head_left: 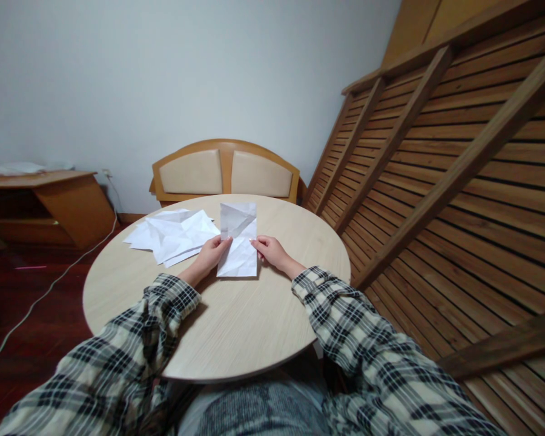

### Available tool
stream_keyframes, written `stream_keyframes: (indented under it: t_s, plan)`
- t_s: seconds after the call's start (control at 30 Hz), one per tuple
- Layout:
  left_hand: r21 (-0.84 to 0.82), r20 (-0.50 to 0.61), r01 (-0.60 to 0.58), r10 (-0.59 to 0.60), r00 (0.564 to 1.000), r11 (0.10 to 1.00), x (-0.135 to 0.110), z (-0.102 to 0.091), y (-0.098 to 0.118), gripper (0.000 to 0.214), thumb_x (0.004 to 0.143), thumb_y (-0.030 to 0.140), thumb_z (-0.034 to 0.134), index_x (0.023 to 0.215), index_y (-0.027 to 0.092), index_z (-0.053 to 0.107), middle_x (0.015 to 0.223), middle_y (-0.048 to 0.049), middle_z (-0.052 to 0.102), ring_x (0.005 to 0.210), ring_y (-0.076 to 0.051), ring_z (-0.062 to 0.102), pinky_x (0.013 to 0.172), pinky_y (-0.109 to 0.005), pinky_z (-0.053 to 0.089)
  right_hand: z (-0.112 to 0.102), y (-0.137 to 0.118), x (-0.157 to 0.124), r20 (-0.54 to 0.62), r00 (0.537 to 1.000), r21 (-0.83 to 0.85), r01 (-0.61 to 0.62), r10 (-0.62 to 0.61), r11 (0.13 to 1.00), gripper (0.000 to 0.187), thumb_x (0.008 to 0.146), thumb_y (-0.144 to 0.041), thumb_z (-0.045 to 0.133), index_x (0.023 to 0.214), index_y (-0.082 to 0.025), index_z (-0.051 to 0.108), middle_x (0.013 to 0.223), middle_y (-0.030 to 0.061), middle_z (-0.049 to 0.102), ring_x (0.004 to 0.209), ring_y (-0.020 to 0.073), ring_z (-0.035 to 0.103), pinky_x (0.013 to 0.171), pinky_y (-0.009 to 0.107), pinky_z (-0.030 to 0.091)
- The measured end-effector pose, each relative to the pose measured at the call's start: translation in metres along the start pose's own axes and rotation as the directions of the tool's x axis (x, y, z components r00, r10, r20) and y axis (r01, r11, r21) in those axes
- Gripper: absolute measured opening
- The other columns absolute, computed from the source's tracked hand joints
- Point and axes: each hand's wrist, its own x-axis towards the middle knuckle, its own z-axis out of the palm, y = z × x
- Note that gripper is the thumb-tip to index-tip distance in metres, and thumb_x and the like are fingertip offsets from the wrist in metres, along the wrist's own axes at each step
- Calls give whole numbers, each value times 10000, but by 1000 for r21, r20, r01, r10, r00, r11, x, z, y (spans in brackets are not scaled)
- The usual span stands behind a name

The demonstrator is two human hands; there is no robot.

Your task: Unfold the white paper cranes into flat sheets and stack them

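Note:
A creased white sheet of paper [238,257] is held upright lengthwise above the table, folded into a narrow rectangle with diagonal creases. My left hand [212,254] pinches its left edge with the thumb on top. On the opposite edge, my right hand [271,251] grips the same paper between thumb and fingers. The fingers behind the sheet are partly hidden. Just left of my left hand lies a loose pile of creased white papers [177,233], overlapping at odd angles.
The round, light wood table [249,327] stands before me. Behind it is a padded headboard [227,169] against the wall. A slatted wooden frame [436,163] leans close on the right. At left are a low cabinet [72,203] and a white cable [57,278] on the floor.

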Motion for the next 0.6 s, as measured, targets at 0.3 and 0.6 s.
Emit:
stream_keyframes:
  t_s: [0.3,0.6]
  plan:
    - [-47,28,31,-30,999,998,1,-3,3,368,686,440,721,849,112,693,748,-58,679,646,-165,577,572,-264,430,1,-3,1,39,989,119,-146,143,982,435,795,-593,610,686,-182,515,500,-42,510,394,71,429,361,186,284]
    - [-294,91,234,-217,972,926,2,-2,6,454,754,587,592,805,145,682,740,-104,711,715,-253,660,653,-358,516,-3,5,6,-58,990,158,-121,131,980,489,765,-581,639,542,-188,452,420,-60,403,398,66,332,420,225,215]
